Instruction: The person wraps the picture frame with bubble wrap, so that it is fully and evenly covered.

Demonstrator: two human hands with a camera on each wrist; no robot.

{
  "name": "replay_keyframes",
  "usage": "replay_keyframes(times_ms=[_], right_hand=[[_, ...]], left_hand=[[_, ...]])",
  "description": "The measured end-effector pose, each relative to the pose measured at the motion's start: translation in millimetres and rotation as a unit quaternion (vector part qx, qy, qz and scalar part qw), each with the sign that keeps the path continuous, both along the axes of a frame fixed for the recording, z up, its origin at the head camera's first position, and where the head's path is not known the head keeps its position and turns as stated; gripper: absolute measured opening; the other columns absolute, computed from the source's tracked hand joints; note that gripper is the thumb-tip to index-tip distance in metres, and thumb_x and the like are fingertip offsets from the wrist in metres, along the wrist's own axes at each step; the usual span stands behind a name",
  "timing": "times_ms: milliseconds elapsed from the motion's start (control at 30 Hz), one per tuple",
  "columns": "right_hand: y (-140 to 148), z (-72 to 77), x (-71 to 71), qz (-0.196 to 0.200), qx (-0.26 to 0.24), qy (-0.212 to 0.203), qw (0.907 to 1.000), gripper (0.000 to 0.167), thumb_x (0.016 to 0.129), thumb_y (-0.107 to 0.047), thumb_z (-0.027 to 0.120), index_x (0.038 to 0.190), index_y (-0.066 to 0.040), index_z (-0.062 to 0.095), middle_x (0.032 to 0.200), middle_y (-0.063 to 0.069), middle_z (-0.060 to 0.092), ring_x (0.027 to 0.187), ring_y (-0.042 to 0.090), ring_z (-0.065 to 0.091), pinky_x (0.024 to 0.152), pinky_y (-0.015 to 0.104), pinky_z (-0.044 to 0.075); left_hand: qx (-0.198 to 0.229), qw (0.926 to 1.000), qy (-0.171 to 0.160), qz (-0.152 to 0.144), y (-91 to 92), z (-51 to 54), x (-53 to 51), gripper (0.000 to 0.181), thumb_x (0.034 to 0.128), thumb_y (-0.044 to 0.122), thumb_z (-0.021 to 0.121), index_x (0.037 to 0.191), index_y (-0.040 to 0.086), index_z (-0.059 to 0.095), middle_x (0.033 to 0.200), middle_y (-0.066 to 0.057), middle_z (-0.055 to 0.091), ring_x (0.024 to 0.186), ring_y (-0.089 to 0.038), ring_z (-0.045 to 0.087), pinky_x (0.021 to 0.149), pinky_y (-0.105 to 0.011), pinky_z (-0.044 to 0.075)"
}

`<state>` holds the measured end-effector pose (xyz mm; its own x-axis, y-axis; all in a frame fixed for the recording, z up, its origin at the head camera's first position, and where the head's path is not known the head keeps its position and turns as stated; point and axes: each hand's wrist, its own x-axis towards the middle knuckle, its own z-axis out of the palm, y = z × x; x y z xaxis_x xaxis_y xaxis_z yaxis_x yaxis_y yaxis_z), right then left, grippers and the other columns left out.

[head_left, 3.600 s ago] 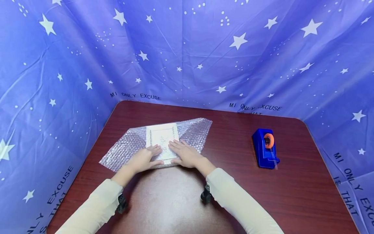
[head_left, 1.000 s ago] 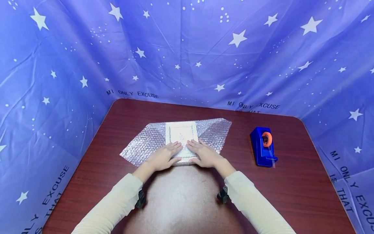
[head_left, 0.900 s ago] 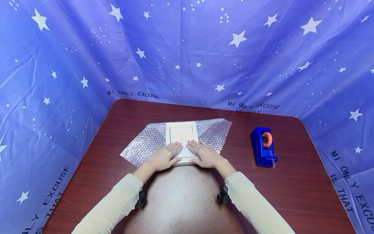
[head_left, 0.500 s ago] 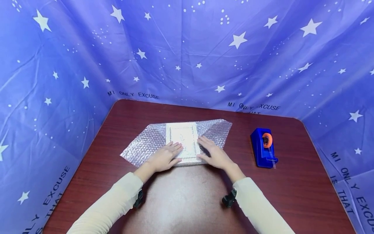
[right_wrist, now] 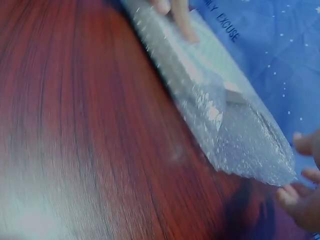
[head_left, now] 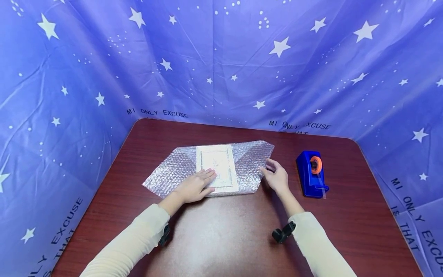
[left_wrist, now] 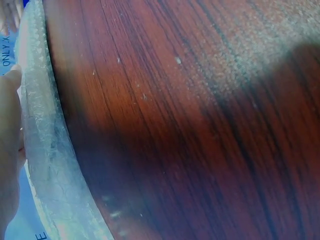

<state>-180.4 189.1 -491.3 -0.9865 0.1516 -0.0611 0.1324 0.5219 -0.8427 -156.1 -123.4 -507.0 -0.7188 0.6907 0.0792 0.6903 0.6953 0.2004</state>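
Note:
A white picture frame (head_left: 225, 159) lies on a sheet of bubble wrap (head_left: 250, 163) that spreads out to both sides, with its near edge folded up along the frame. My left hand (head_left: 195, 186) rests on the frame's lower left part, fingers laid out straight. At the wrap's right edge is my right hand (head_left: 277, 177), its fingers bent slightly and spread from the thumb. In the right wrist view, the wrap's corner (right_wrist: 270, 167) reaches between thumb and fingers (right_wrist: 290, 197), which do not visibly pinch it. The left wrist view shows the wrapped near edge (left_wrist: 47, 145) beside the hand.
A blue tape dispenser (head_left: 309, 177) with an orange roll (head_left: 317, 165) stands to the right on the brown table (head_left: 349, 215). A loose tape end hangs from its front. A blue star-patterned curtain (head_left: 221, 57) closes off the table's back and sides.
Frame and wrap have slid right since the oldest frame, under both hands. After that, my right hand has left the frame and moved right to the wrap's edge; my left hand stays put.

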Motion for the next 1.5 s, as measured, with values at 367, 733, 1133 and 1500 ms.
replay_keyframes(times_ms=[367, 733, 1133, 1500], right_hand=[[-3.2, 3.0, -2.1, -0.076, -0.333, -0.123, 0.932, 0.056, 0.093, 0.001, 0.056, 0.142, 0.014, 0.033, 0.079, -0.01, 0.065, 0.07, -0.006, 0.062, 0.073, 0.01, 0.055], [-14.4, -6.4, -8.0, -0.077, -0.261, -0.107, 0.9564, 0.042, 0.091, -0.005, 0.062, 0.129, 0.012, 0.054, 0.085, -0.017, 0.07, 0.074, -0.008, 0.062, 0.064, 0.009, 0.052], [-35.2, 8.0, -15.2, 0.018, -0.279, -0.023, 0.96, 0.02, 0.092, 0.002, 0.056, 0.109, 0.013, 0.061, 0.089, -0.014, 0.07, 0.083, -0.01, 0.063, 0.08, 0.009, 0.052], [-58.8, 16.1, -22.8, 0.178, -0.168, 0.035, 0.9689, 0.014, 0.094, 0.005, 0.049, 0.1, 0.017, 0.05, 0.143, 0.032, 0.044, 0.14, 0.039, 0.038, 0.117, 0.04, 0.032]], left_hand=[[0.009, 0.9999, -0.011, 0.005, -2.4, -1.8, -1.6, 0.055, 0.0993, 0.039, 0.047, 0.142, 0.003, 0.046, 0.148, -0.013, 0.046, 0.141, -0.028, 0.041, 0.119, -0.04, 0.031], [0.013, 0.9998, -0.013, 0.003, -0.4, -2.4, -1.8, 0.055, 0.0988, 0.038, 0.048, 0.141, 0.003, 0.047, 0.147, -0.013, 0.047, 0.14, -0.028, 0.042, 0.119, -0.04, 0.032], [0.019, 0.9995, -0.026, 0.006, -1.8, -0.1, -2.2, 0.056, 0.0986, 0.037, 0.049, 0.141, 0.001, 0.046, 0.148, -0.014, 0.046, 0.141, -0.029, 0.04, 0.119, -0.041, 0.031], [0.018, 0.9992, -0.034, 0.007, -1.4, -0.5, -1.1, 0.057, 0.0988, 0.038, 0.048, 0.142, 0.002, 0.045, 0.149, -0.014, 0.045, 0.141, -0.029, 0.04, 0.119, -0.041, 0.03]])
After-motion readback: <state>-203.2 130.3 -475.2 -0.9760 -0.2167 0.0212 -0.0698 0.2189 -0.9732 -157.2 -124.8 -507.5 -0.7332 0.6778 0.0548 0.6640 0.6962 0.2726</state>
